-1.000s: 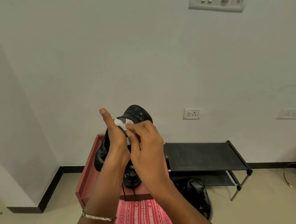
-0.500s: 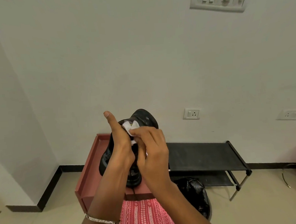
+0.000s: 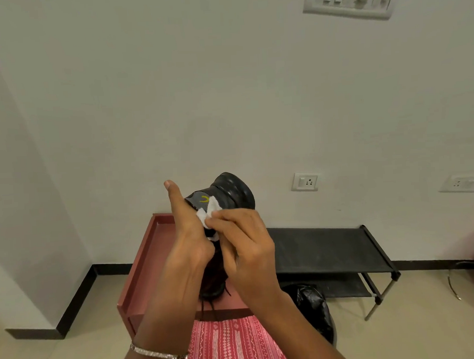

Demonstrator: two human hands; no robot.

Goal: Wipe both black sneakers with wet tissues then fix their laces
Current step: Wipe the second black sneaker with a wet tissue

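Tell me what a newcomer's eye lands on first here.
A black sneaker held up at the centre of the view, sole end toward the wall. The left hand grips it, while the right hand pinches a white wet tissue against it. Behind them stands a reddish-brown table.

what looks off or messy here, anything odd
Only small things: the sneaker's laces dangle loose over the red table's front edge, and a crumpled black bag lies on the floor.
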